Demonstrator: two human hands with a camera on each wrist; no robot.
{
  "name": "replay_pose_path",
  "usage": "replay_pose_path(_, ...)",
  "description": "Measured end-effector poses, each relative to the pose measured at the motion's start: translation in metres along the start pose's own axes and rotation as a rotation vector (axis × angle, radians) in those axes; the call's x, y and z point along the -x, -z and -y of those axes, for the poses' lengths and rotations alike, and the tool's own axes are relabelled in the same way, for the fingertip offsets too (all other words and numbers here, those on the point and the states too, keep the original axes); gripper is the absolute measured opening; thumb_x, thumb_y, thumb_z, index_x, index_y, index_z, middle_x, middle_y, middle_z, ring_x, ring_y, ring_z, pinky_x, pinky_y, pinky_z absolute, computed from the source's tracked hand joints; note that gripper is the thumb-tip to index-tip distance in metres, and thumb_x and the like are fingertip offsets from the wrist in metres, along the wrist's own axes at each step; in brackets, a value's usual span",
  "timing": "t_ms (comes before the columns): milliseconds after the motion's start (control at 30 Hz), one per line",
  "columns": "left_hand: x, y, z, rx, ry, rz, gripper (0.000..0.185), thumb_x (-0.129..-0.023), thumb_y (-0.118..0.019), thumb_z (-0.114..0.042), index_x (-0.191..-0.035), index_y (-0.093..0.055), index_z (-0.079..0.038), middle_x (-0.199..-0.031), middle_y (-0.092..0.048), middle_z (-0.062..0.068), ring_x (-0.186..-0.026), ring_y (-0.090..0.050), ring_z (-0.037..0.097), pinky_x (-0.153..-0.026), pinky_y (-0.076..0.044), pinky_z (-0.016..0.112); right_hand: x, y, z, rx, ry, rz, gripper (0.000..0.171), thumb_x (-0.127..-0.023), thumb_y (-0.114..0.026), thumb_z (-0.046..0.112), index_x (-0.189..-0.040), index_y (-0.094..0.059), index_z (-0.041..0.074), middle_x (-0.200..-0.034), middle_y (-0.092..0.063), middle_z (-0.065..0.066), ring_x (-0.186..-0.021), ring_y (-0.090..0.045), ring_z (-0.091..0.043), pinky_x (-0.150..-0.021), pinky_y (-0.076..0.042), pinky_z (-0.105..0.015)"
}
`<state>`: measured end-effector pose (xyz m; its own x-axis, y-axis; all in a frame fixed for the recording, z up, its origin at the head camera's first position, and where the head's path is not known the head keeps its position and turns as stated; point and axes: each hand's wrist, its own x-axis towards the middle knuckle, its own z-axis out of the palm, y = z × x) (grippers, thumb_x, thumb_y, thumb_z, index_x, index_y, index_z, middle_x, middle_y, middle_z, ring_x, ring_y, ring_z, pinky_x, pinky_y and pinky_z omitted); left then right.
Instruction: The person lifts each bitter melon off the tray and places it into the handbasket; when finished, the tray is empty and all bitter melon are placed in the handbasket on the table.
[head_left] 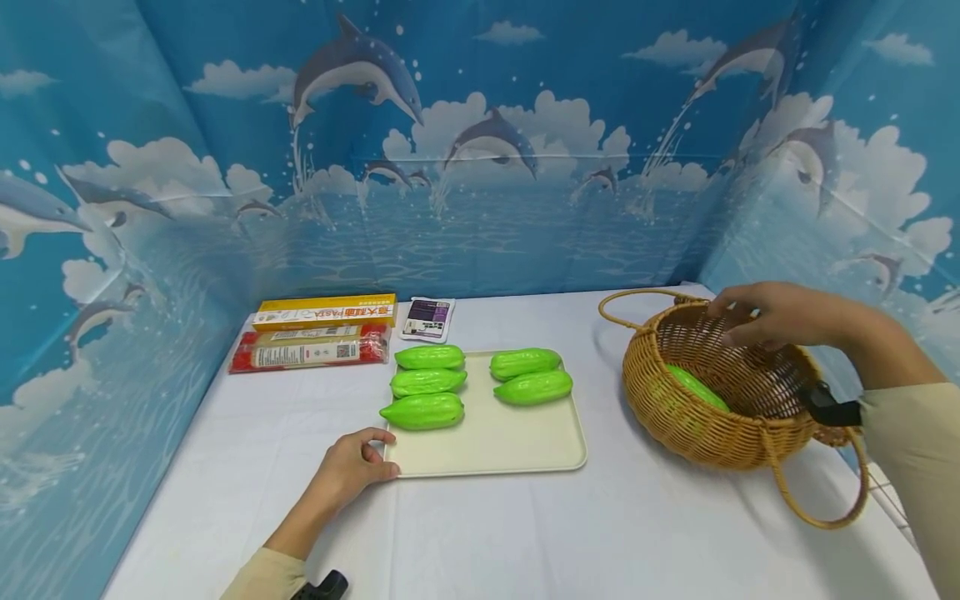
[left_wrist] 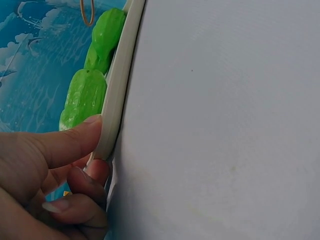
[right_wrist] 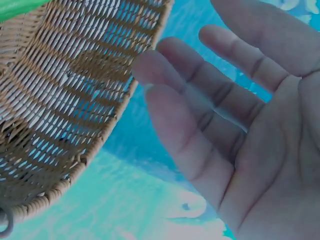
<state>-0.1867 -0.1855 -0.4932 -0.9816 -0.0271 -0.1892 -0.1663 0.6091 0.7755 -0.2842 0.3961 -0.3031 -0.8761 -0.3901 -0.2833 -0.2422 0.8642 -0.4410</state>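
Note:
A cream tray [head_left: 495,442] lies on the white table and carries several green ridged vegetables [head_left: 427,411] in two rows. My left hand [head_left: 372,457] grips its front-left corner. In the left wrist view the thumb of my left hand [left_wrist: 75,150] lies on the tray rim [left_wrist: 117,85] with the fingers curled under it, and a green vegetable [left_wrist: 82,97] sits just beyond. My right hand [head_left: 738,321] hovers open over the far rim of a wicker basket [head_left: 697,433], which holds one green vegetable [head_left: 697,387]. In the right wrist view my right hand [right_wrist: 240,130] is empty beside the basket wall [right_wrist: 60,100].
A yellow pasta box [head_left: 326,312], a red noodle packet [head_left: 311,352] and a small purple sachet [head_left: 427,318] lie behind the tray. Dolphin-print walls close in the back and both sides. The basket has two looped handles [head_left: 817,492].

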Motion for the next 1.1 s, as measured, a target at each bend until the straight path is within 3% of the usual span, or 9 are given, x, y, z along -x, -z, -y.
replay_pose_path(267, -0.002, -0.001, -0.001, 0.003, -0.007, -0.001, 0.040, -0.077, -0.088, -0.010, -0.114, -0.071, -0.011, -0.076, -0.057, 0.004, -0.067, -0.050, 0.018, -0.060, -0.041, 0.032, 0.029, -0.015, 0.026, 0.069, 0.003, -0.214, 0.037, -0.101, -0.066, 0.035, -0.128, -0.061, 0.010, -0.112, -0.069, -0.006, -0.082, -0.063, -0.014, -0.064, -0.053, -0.033)
replay_pose_path(433, -0.001, 0.000, -0.001, 0.003, -0.001, 0.001, 0.040, -0.077, -0.089, -0.010, -0.113, -0.071, -0.011, -0.076, -0.057, 0.003, -0.067, -0.050, 0.017, -0.059, -0.041, 0.031, 0.039, -0.041, 0.052, 0.074, 0.062, -0.339, 0.029, -0.101, -0.066, 0.034, -0.124, -0.065, 0.017, -0.106, -0.069, 0.000, -0.087, -0.062, -0.011, -0.067, -0.051, -0.032)
replay_pose_path(633, 0.002, 0.000, 0.000, 0.005, 0.002, -0.002, 0.041, -0.078, -0.088, -0.010, -0.115, -0.072, -0.011, -0.076, -0.058, 0.003, -0.068, -0.051, 0.018, -0.062, -0.041, 0.031, 0.031, -0.077, 0.084, -0.040, 0.156, -0.361, 0.027, -0.100, -0.067, 0.031, -0.124, -0.066, 0.019, -0.106, -0.067, 0.003, -0.092, -0.061, -0.008, -0.072, -0.052, -0.030)
replay_pose_path(833, 0.000, 0.000, 0.001, 0.012, 0.002, 0.002, 0.041, -0.077, -0.089, -0.009, -0.114, -0.072, -0.011, -0.076, -0.058, 0.003, -0.068, -0.051, 0.017, -0.062, -0.041, 0.031, 0.018, -0.103, 0.098, -0.107, 0.256, -0.368, 0.015, -0.099, -0.069, 0.028, -0.113, -0.069, 0.025, -0.097, -0.067, 0.007, -0.090, -0.062, -0.007, -0.073, -0.052, -0.029)
replay_pose_path(1100, -0.001, 0.000, 0.001, 0.027, -0.006, 0.010, 0.041, -0.077, -0.089, -0.008, -0.114, -0.072, -0.010, -0.076, -0.059, 0.003, -0.068, -0.051, 0.017, -0.062, -0.042, 0.031, -0.003, -0.134, 0.097, -0.305, 0.254, -0.274, 0.021, -0.099, -0.069, 0.028, -0.118, -0.069, 0.018, -0.098, -0.068, 0.002, -0.089, -0.063, -0.014, -0.073, -0.053, -0.030)
